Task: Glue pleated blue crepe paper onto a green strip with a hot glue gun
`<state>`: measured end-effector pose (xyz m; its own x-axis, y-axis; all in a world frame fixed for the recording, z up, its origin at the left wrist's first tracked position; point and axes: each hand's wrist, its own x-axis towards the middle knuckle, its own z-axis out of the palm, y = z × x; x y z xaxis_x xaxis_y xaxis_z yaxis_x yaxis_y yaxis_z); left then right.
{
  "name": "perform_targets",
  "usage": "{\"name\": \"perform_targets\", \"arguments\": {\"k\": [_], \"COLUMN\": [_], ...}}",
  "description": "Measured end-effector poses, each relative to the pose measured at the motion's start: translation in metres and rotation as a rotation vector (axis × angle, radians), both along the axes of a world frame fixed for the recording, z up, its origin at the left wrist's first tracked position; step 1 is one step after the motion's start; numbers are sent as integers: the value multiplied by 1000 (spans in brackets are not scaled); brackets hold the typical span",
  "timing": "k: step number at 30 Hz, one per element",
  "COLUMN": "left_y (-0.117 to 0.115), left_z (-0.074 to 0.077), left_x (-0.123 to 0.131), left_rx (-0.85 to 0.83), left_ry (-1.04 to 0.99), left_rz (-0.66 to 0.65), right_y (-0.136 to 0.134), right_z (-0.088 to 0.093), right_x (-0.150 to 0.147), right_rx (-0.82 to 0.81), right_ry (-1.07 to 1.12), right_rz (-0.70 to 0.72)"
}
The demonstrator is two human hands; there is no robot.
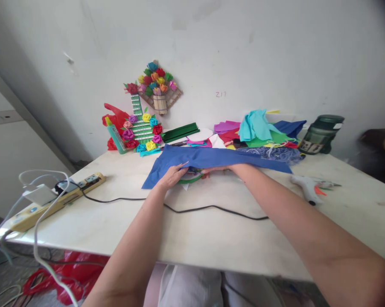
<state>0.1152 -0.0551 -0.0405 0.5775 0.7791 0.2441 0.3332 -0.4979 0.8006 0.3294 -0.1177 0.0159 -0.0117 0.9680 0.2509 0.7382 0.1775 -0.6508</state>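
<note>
A large blue felt sheet (211,158) lies across the middle of the white table (192,230). My left hand (171,175) rests on its near left part, fingers together and pressing on the fabric edge. My right hand (223,169) reaches under or onto the sheet's near edge; its fingers are mostly hidden by the blue felt. Between the hands, a round green-rimmed thing (190,177) peeks out from under the sheet.
A glue gun (307,186) lies to the right, its black cord (211,209) crossing the table. A power strip (51,198) with a charger sits left. Felt scraps (259,130), a dark jar (320,134), a glue bottle (115,136) and paper-flower crafts (147,123) line the wall.
</note>
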Motion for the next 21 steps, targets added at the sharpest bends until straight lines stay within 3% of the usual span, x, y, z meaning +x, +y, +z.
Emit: {"name": "perform_targets", "arguments": {"k": [3,4,7,9,10,12,18,21], "left_y": [-1,-3,-6,-7,-7,-8,-11,-12], "left_z": [3,4,9,10,11,11,15,18], "left_x": [3,4,6,6,6,6,6,8], "left_rx": [0,-3,-28,-44,-46,-46,-97,-141], "left_ry": [61,88,166,183,177,135,7,46], "left_rz": [39,50,109,159,177,193,197,207], "right_y": [-3,0,17,33,41,53,63,57], "right_z": [21,26,31,27,22,10,-25,-24], "right_x": [8,9,11,13,15,23,67,77], "right_rx": [-147,-64,257,349,362,288,-290,-296], "right_ry": [13,96,228,63,-64,-264,-595,-663], "right_rz": [254,243,-88,-367,-439,-468,-302,-369]}}
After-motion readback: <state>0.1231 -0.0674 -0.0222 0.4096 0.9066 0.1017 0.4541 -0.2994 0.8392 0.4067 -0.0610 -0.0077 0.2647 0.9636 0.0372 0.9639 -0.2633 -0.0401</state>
